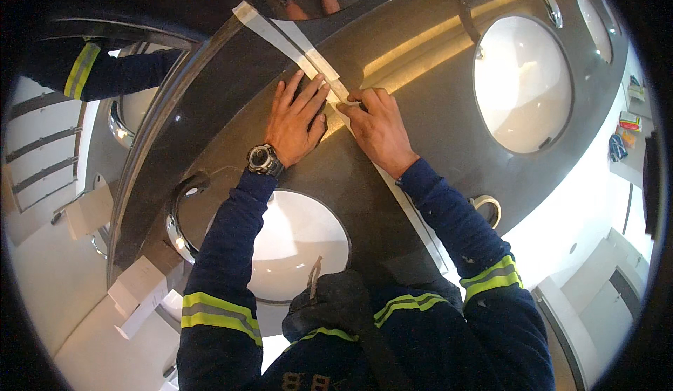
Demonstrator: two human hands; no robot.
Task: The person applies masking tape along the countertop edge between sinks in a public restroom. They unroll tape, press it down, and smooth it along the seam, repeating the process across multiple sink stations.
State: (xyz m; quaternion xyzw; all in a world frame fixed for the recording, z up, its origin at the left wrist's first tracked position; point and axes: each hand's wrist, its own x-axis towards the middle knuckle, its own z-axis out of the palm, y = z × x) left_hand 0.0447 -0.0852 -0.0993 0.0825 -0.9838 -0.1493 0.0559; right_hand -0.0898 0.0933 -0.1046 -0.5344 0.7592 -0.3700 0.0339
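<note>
A long, narrow pale strip point(405, 198) runs slantwise over the dark countertop, from the back edge by the mirror down towards my right forearm. Its far part shows a wider pale band point(275, 38) with a dark gap along it. My left hand point(294, 121), wearing a wristwatch, lies flat with fingers apart and fingertips resting at the strip's left side. Just right of it, my right hand point(378, 128) has its fingers curled, thumb and forefinger pinched at the strip. What lies under those fingertips is mostly hidden.
White oval basins point(298, 244) point(524, 83) sit in the dark countertop point(434, 121), with chrome taps point(179, 233) behind them. A roll of tape point(486, 210) is by my right forearm. A mirror point(151, 104) stands at the left, and an open white box point(137, 289) lies below it.
</note>
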